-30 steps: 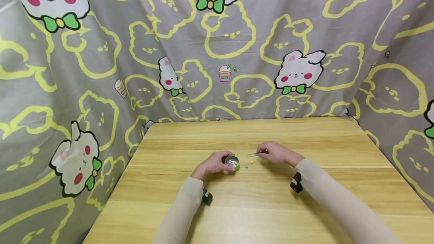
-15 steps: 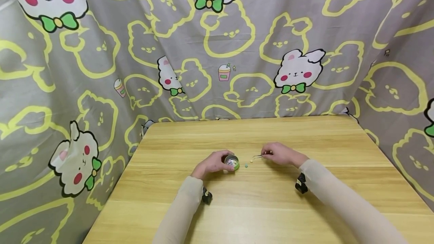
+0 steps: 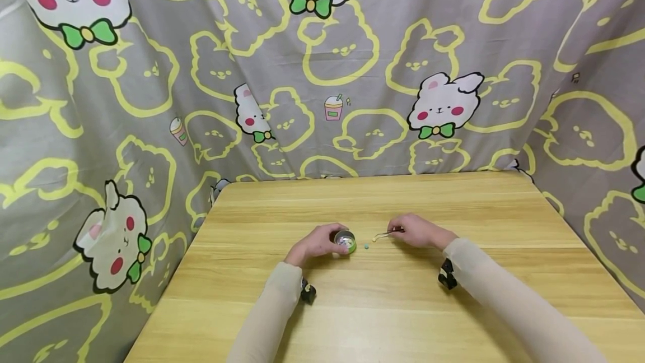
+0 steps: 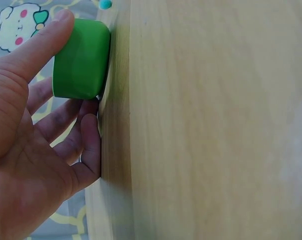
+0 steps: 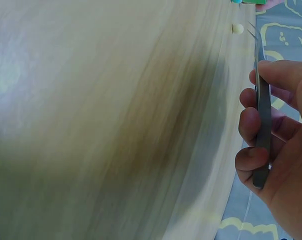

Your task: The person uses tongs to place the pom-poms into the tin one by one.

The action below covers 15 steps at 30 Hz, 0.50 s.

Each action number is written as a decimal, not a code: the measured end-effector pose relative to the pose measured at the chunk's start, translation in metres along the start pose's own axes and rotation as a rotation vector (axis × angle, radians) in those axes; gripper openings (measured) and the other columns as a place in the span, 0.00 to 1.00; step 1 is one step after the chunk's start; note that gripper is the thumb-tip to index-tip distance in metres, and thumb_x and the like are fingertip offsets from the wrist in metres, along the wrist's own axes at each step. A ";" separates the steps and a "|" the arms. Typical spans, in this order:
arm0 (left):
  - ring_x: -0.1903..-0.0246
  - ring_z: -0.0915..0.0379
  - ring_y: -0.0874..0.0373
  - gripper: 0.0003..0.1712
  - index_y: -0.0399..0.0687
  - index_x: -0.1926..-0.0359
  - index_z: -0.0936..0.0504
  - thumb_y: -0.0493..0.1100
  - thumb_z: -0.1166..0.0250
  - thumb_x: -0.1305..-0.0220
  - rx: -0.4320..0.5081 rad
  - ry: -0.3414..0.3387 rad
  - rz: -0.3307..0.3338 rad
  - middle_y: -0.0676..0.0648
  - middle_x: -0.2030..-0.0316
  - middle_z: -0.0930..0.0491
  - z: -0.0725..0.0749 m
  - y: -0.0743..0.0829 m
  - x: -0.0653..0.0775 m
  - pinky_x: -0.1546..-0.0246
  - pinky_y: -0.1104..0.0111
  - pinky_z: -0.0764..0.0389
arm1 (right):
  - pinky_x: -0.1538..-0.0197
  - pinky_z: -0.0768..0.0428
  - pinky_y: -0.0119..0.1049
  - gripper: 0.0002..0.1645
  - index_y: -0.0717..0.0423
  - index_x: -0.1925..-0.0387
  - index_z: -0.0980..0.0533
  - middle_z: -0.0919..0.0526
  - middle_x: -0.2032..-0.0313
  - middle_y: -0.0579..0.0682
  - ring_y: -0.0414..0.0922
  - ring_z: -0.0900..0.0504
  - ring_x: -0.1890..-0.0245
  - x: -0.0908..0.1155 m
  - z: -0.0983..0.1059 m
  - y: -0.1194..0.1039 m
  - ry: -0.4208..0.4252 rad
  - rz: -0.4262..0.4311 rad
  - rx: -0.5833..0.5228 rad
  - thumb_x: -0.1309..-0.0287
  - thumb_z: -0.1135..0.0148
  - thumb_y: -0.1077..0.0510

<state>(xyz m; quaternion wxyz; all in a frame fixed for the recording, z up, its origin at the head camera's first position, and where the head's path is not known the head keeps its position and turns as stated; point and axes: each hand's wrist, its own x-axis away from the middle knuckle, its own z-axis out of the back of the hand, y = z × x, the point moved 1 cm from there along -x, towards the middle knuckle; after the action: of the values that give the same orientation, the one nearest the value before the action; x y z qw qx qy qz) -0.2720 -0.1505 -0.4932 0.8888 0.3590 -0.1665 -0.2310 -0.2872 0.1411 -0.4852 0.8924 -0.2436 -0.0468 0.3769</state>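
Observation:
On the table, my left hand (image 3: 318, 241) holds a small round green tin (image 4: 82, 59) between thumb and fingers. Its open top faces up in the head view, and small pale and coloured pieces show inside, too tiny to make out. My right hand (image 3: 414, 231) grips a pair of metal tweezers (image 5: 263, 120) with bent, pointed tips. Those tips are at a small pale yellow bead (image 3: 374, 240) in the head view; in the right wrist view they look slightly parted beside it. A teal bead (image 3: 367, 246) lies between the yellow one and the tin.
The wooden table (image 3: 322, 307) extends on all sides of both hands. Behind it and at its sides hangs a grey curtain (image 3: 302, 60) printed with cartoon animals. A black camera mount sits under each wrist.
My right hand first shifted right and slightly back towards me, bringing the tweezer tips from above the yellow bead to it. The left hand and the tin have stayed in place.

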 end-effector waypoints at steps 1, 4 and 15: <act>0.54 0.28 0.61 0.30 0.50 0.43 0.25 0.49 0.28 0.47 -0.001 0.000 -0.002 0.54 0.53 0.22 0.000 0.000 0.000 0.50 0.66 0.29 | 0.65 0.28 0.36 0.03 0.51 0.67 0.21 0.22 0.69 0.40 0.37 0.27 0.70 -0.001 0.000 0.000 0.000 0.002 -0.003 0.38 0.40 0.59; 0.54 0.28 0.61 0.30 0.50 0.43 0.25 0.48 0.28 0.46 -0.006 0.000 -0.002 0.54 0.53 0.23 0.000 0.000 0.000 0.50 0.66 0.29 | 0.65 0.28 0.36 0.03 0.51 0.67 0.21 0.22 0.69 0.39 0.37 0.27 0.69 -0.002 -0.002 0.000 0.000 0.009 -0.002 0.38 0.40 0.59; 0.54 0.28 0.61 0.29 0.50 0.43 0.25 0.48 0.28 0.47 0.010 0.003 0.002 0.54 0.54 0.22 0.000 0.000 0.000 0.50 0.66 0.29 | 0.63 0.28 0.38 0.03 0.51 0.68 0.21 0.23 0.70 0.40 0.39 0.27 0.69 -0.005 -0.006 -0.002 0.013 0.035 0.014 0.39 0.40 0.60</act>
<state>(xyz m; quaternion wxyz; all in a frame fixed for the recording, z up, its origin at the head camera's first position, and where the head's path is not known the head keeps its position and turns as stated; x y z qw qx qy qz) -0.2716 -0.1502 -0.4932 0.8876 0.3635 -0.1667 -0.2286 -0.2885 0.1342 -0.4888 0.8876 -0.2407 -0.0341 0.3913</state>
